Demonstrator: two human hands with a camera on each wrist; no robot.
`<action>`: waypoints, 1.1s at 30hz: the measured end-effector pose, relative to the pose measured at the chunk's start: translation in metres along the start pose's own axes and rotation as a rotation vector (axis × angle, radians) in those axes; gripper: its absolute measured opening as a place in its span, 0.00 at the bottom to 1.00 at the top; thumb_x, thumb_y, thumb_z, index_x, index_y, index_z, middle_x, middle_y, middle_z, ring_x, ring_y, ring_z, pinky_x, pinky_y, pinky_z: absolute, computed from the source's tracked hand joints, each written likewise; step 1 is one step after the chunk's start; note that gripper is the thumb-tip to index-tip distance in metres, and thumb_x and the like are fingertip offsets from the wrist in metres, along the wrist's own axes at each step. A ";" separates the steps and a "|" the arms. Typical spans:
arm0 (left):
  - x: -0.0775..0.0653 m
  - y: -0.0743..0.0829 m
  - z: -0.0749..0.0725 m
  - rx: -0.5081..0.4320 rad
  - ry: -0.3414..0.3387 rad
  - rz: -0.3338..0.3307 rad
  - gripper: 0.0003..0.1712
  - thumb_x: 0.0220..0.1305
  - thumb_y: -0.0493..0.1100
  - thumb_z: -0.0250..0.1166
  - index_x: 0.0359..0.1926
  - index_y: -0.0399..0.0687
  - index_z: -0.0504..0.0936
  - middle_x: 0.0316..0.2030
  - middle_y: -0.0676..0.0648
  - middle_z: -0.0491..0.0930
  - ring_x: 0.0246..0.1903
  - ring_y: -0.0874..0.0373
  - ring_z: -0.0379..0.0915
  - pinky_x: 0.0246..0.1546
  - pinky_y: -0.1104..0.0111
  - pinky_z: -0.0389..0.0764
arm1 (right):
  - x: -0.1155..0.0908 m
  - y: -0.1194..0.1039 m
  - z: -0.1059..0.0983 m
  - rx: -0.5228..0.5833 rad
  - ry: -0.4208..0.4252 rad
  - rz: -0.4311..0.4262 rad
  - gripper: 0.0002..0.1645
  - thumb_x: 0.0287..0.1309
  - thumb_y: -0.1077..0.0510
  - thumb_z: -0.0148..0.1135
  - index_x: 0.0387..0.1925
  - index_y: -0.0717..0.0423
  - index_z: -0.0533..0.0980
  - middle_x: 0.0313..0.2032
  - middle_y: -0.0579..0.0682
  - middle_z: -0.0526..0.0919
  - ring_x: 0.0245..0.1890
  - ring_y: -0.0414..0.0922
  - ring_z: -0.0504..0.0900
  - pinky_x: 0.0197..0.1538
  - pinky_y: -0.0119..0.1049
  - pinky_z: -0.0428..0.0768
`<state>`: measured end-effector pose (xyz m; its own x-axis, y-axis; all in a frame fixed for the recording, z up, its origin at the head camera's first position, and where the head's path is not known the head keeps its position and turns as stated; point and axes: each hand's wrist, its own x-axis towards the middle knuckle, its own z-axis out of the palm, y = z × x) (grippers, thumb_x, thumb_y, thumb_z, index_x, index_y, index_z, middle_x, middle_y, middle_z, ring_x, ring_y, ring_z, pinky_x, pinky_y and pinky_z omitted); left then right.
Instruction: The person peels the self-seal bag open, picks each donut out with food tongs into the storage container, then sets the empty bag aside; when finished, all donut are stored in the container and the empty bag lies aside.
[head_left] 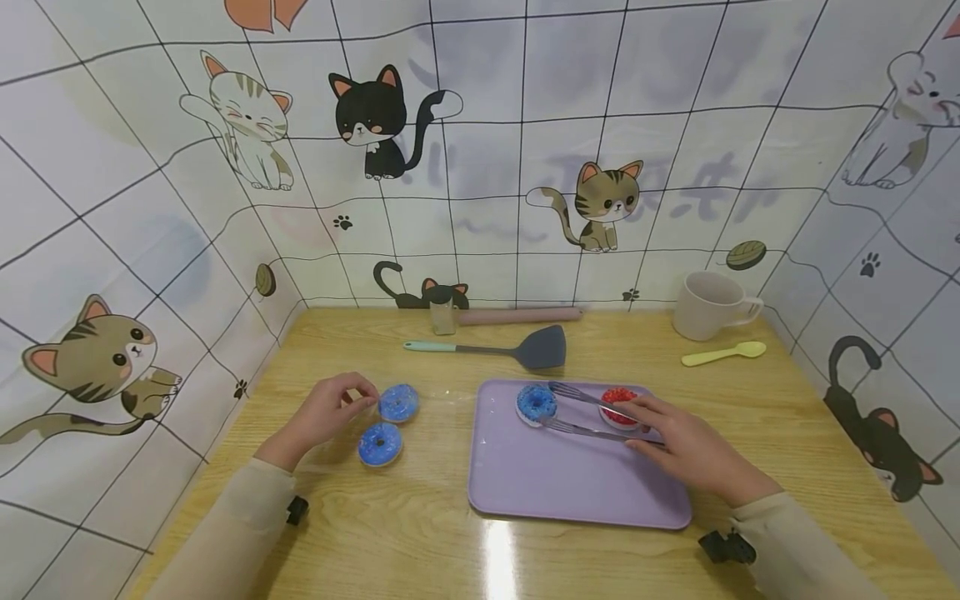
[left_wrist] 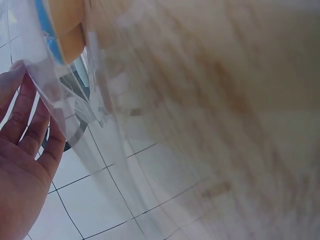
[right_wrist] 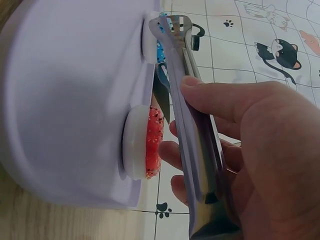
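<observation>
My left hand [head_left: 330, 412] is beside two blue-iced toy donuts, the farther one [head_left: 398, 403] and the nearer one [head_left: 379, 444]. In the left wrist view its thumb and fingers pinch the edge of a clear plastic sheet [left_wrist: 95, 117], behind which blue-topped donuts [left_wrist: 65, 37] show. My right hand [head_left: 693, 446] holds metal tongs [head_left: 592, 431] low over a lilac tray [head_left: 570, 492]. The tongs' spread tips overlap the right side of a blue sprinkled donut [head_left: 536, 406]. Under the tongs and fingers, a red sprinkled donut [head_left: 618, 398] lies partly hidden on the tray.
Behind the tray lie a dark spatula [head_left: 543, 348] and a rolling pin [head_left: 517, 317], with a small shaker jar [head_left: 442, 319] at its left end. A beige mug [head_left: 705, 308] and a yellow spoon [head_left: 723, 354] are at back right. Cat-patterned sheeting [head_left: 480, 167] walls the table.
</observation>
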<state>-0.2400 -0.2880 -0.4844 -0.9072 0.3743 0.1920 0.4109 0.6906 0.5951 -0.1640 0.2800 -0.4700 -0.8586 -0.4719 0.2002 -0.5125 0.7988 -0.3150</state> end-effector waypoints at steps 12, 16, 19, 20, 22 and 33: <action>-0.001 0.005 -0.003 0.004 -0.008 -0.021 0.04 0.72 0.41 0.67 0.42 0.57 0.86 0.41 0.55 0.86 0.44 0.58 0.80 0.44 0.65 0.80 | 0.007 -0.012 0.003 0.003 0.056 -0.068 0.38 0.57 0.52 0.78 0.69 0.42 0.75 0.60 0.49 0.80 0.55 0.50 0.85 0.52 0.53 0.85; -0.002 0.005 -0.003 0.007 -0.002 -0.012 0.04 0.72 0.41 0.67 0.42 0.56 0.86 0.41 0.55 0.86 0.43 0.58 0.80 0.43 0.65 0.80 | 0.013 -0.027 0.005 0.029 0.064 -0.112 0.34 0.59 0.52 0.76 0.67 0.40 0.76 0.56 0.43 0.81 0.44 0.40 0.84 0.45 0.43 0.86; -0.002 0.004 -0.003 0.014 0.003 -0.009 0.04 0.72 0.41 0.67 0.42 0.55 0.87 0.41 0.55 0.87 0.43 0.58 0.80 0.43 0.66 0.80 | 0.019 -0.038 0.009 0.038 0.058 -0.147 0.32 0.61 0.51 0.75 0.67 0.39 0.77 0.56 0.42 0.82 0.46 0.39 0.83 0.47 0.41 0.86; -0.002 0.004 -0.003 0.013 0.005 -0.010 0.04 0.72 0.40 0.67 0.42 0.55 0.87 0.41 0.55 0.87 0.43 0.58 0.80 0.43 0.66 0.80 | 0.022 -0.041 0.010 0.037 0.052 -0.158 0.32 0.61 0.51 0.75 0.66 0.38 0.77 0.56 0.41 0.82 0.48 0.39 0.84 0.48 0.42 0.86; -0.002 0.005 -0.004 0.013 0.010 -0.008 0.04 0.71 0.40 0.68 0.42 0.55 0.87 0.41 0.55 0.87 0.43 0.58 0.80 0.43 0.66 0.80 | 0.027 -0.048 0.013 0.038 0.040 -0.184 0.30 0.62 0.51 0.74 0.66 0.39 0.78 0.56 0.40 0.82 0.51 0.39 0.84 0.51 0.43 0.86; 0.000 0.007 -0.004 0.000 -0.012 -0.023 0.04 0.72 0.41 0.67 0.42 0.55 0.86 0.41 0.55 0.86 0.44 0.57 0.80 0.45 0.63 0.80 | 0.056 -0.075 0.028 0.018 -0.002 -0.224 0.25 0.66 0.51 0.70 0.64 0.43 0.80 0.56 0.42 0.83 0.48 0.37 0.84 0.47 0.38 0.85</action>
<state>-0.2377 -0.2859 -0.4768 -0.9152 0.3659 0.1689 0.3901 0.6990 0.5993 -0.1739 0.1836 -0.4610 -0.7232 -0.6376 0.2654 -0.6906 0.6670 -0.2795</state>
